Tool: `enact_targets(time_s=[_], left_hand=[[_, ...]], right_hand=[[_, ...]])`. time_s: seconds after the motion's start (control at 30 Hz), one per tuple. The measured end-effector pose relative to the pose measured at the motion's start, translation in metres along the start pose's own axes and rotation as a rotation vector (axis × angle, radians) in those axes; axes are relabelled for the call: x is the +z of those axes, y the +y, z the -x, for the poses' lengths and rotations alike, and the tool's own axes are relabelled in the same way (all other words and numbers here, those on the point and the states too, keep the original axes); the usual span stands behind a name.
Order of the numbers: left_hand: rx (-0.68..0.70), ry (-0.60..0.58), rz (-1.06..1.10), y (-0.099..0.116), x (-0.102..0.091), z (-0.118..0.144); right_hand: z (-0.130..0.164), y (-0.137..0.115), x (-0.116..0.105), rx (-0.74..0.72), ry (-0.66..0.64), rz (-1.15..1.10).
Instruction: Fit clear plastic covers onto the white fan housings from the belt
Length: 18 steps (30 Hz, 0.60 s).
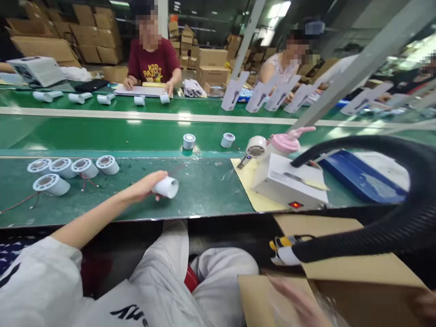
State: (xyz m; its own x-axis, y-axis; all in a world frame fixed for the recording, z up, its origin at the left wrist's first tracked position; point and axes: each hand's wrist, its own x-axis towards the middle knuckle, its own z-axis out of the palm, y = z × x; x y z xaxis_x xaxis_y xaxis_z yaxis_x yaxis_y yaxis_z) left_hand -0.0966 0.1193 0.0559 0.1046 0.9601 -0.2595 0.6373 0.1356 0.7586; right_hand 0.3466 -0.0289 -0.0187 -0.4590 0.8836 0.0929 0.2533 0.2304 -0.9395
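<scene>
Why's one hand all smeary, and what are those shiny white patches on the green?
Head view: the bare right hand is smeared, probably motion blur; the bare left hand looks clearer. Head view: the long, glossy green belt shows white glare, likely reflected light.

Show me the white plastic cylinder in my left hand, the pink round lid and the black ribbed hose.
White plastic cylinder [165, 186], head view: its side wall.
Pink round lid [284, 142], head view: its top.
Black ribbed hose [417, 184], head view: its bend.
</scene>
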Motion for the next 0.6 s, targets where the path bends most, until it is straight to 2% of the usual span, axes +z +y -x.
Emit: enact_targets(time_s=[0.03, 0.07, 0.13, 0.17, 0.23, 0.3, 0.4, 0.5, 0.6], left_hand=[[0.038, -0.141, 0.078, 0.006, 0.024, 0.004], [0.068, -0.276, 0.14, 0.011, 0.047, 0.008], [0.11, -0.512, 0.226, 0.022, 0.087, 0.017], [0.118, -0.612, 0.253, 0.026, 0.102, 0.021], [0.173, -0.732, 0.262, 0.032, 0.119, 0.028], [0.316, -0.711, 0.203, 0.035, 0.124, 0.032], [0.517, -0.535, 0.099, 0.033, 0.124, 0.037], [0.535, -0.417, 0.143, 0.027, 0.13, 0.039], [0.562, -0.383, 0.198, 0.017, 0.141, 0.038]], right_hand=[[-0.004, -0.01, 0.022, -0.019, 0.155, 0.198], [-0.012, -0.019, 0.042, -0.065, 0.243, 0.393], [-0.037, -0.036, 0.074, -0.232, 0.284, 0.647], [-0.049, -0.041, 0.084, -0.269, 0.304, 0.757], [-0.067, -0.045, 0.093, -0.204, 0.336, 0.916], [-0.072, -0.045, 0.093, -0.119, 0.329, 0.942], [-0.063, -0.043, 0.09, -0.051, 0.244, 0.733], [-0.055, -0.043, 0.09, -0.004, 0.224, 0.397], [-0.053, -0.044, 0.09, 0.031, 0.337, 0.164]])
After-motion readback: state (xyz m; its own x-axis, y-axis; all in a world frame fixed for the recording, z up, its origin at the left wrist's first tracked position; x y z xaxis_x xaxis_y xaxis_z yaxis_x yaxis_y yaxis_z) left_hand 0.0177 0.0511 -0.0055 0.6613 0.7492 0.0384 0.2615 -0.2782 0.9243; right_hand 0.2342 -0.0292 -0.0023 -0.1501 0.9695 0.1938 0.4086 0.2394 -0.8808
